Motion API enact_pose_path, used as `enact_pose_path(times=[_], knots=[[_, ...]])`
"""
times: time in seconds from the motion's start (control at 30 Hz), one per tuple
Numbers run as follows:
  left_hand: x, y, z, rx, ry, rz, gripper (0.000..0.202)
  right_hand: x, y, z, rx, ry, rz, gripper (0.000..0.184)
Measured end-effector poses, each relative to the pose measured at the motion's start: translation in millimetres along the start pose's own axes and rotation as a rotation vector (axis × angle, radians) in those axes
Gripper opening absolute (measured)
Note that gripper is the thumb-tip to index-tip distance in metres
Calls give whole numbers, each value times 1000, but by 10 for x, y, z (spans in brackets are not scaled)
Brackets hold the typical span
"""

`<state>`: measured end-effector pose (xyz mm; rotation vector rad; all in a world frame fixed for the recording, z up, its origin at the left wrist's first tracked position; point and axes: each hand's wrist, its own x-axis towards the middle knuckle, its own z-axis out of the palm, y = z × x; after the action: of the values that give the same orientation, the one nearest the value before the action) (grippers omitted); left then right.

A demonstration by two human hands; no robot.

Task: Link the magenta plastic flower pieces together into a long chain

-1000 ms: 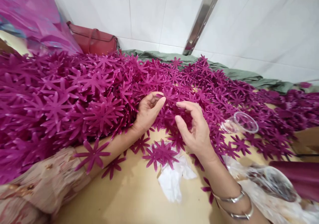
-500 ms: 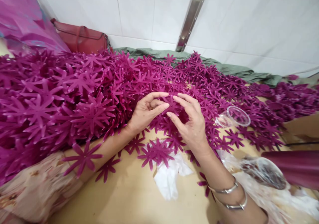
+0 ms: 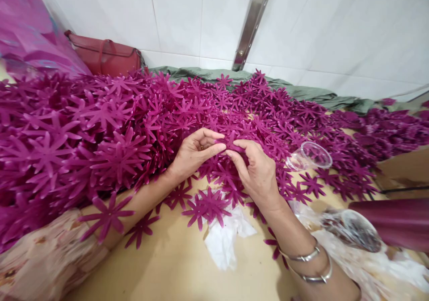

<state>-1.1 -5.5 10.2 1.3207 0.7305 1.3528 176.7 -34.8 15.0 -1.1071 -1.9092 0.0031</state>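
A large heap of magenta star-shaped flower pieces (image 3: 83,131) covers the tan table (image 3: 167,265). My left hand (image 3: 192,153) and my right hand (image 3: 254,171) meet at the heap's near edge, fingertips pinched together on one flower piece (image 3: 231,142). Both hands have curled, closed fingers. A small stack of flower pieces (image 3: 208,205) lies just below the hands on a white crumpled bag (image 3: 224,240). One loose flower piece (image 3: 107,216) rests on my left forearm. Silver bangles (image 3: 308,265) circle my right wrist.
A clear plastic cup (image 3: 310,156) lies tipped among the flowers at right. A clear bag (image 3: 351,238) with dark bits sits at lower right beside a maroon object (image 3: 398,223). A red handbag (image 3: 107,57), green cloth (image 3: 301,91) and metal bar (image 3: 250,24) line the tiled wall.
My right hand has moved left to meet the left hand, and both now pinch one flower piece. The view shifted slightly.
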Motion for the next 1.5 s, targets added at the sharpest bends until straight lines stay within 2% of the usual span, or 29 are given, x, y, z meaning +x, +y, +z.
enact_pose_path(times=[0.1, 0.17, 0.23, 0.3, 0.4, 0.57, 0.63, 0.77, 0.87, 1.03, 1.17, 1.27, 1.4, 1.5], knots=[[-26, 8, 17, 44, -62, 49, 34, 10, -5, -25, 30, 40, 51, 22], [-53, 14, 22, 78, -112, 41, 32, 23, 1, -42, 43, 53, 71, 35], [-81, 25, 23, 119, -130, 38, 30, 40, 12, -55, 68, 13, 30, 47], [-102, 43, 23, 167, -108, 58, 30, 60, 25, -64, 98, -50, -31, 50], [-113, 62, 19, 209, -71, 80, 30, 84, 35, -66, 88, -48, -54, 45], [-94, 42, 10, 207, -103, 65, 31, 66, 13, -32, 92, -39, -26, 20], [-87, 24, 13, 194, -112, 55, 31, 46, 3, -15, 68, -40, -1, 15], [-79, -12, 29, 136, -48, 62, 25, 32, 3, -1, -2, -34, 4, 15], [-75, -17, 34, 153, 14, 118, 28, 39, 3, -10, 13, -30, 1, 14], [-91, 6, 27, 202, 1, 142, 21, 32, -27, -26, -2, 12, 24, 17], [-86, 45, 15, 201, -15, 109, 33, 36, -52, -28, 12, -34, 40, 18], [-63, 71, 2, 201, 0, 85, 43, 49, -55, -24, 14, -59, -32, 17], [-30, 50, -3, 138, -16, 45, 30, 58, -49, -24, -27, -22, -84, 15], [-13, 18, 2, 102, 18, 92, 25, 57, -46, -24, -54, 27, -112, 13]])
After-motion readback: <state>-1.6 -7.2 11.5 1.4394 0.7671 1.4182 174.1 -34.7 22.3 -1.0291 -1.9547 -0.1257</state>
